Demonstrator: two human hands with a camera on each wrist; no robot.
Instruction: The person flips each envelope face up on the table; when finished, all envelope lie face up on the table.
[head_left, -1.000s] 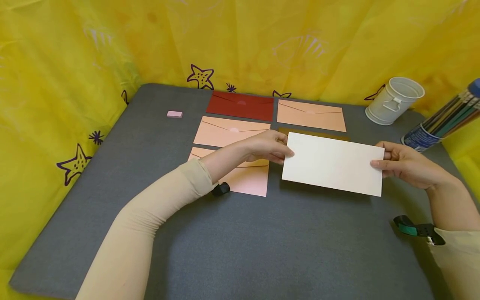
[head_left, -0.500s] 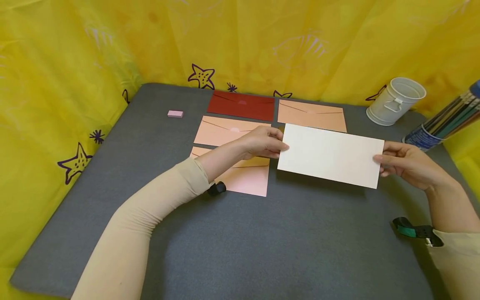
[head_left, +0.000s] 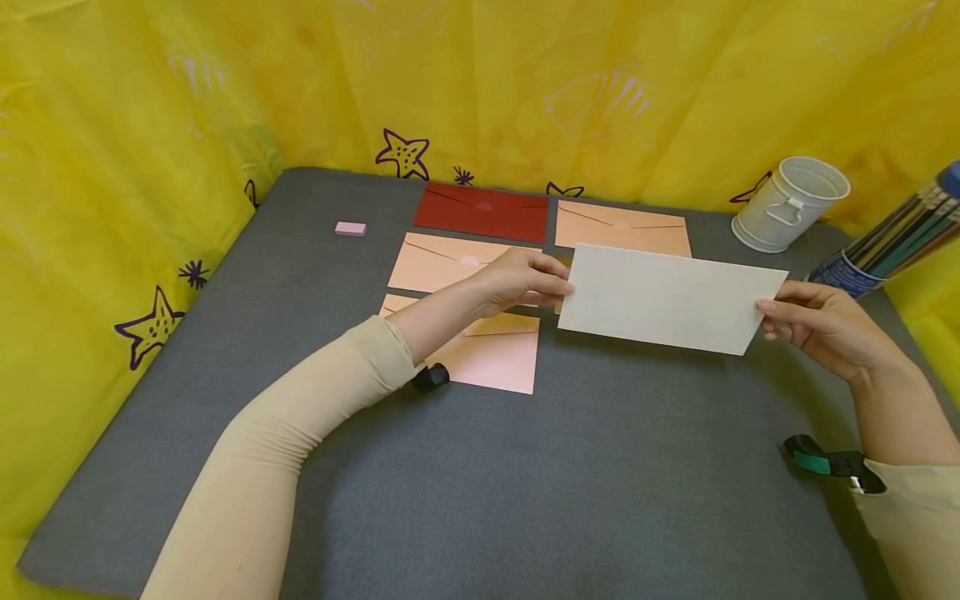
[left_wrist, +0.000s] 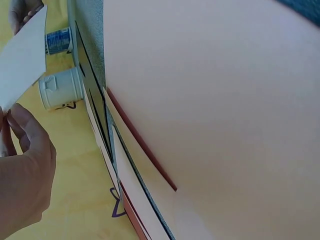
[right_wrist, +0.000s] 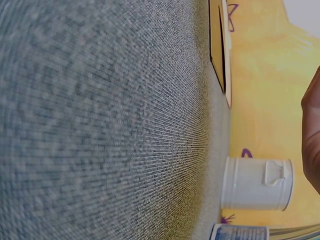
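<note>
A blank white envelope-sized paper [head_left: 667, 300] is held up over the right half of the table, its face without a visible flap. My left hand [head_left: 521, 279] pinches its left edge between thumb and fingers. At the opposite edge my right hand [head_left: 821, 321] grips it near the upper corner, thumb on top. Underneath lies a gold envelope [right_wrist: 216, 40], mostly hidden in the head view. A peach envelope [head_left: 622, 229] is just behind the paper. Below my left forearm are two more pale envelopes, the nearer one [head_left: 487, 358] partly covered by the arm.
A red envelope [head_left: 483, 212] lies at the back of the grey table [head_left: 525, 500]. To its left is a small pink block [head_left: 350, 228]. At the back right stand a white metal bucket [head_left: 787, 204] and a blue cup [head_left: 847, 271] of pencils. Yellow cloth [head_left: 480, 83] hangs behind.
Both hands have raised the white paper slightly toward the back of the table. It now tilts more and its face looks greyer. The gold envelope behind it is more covered.
</note>
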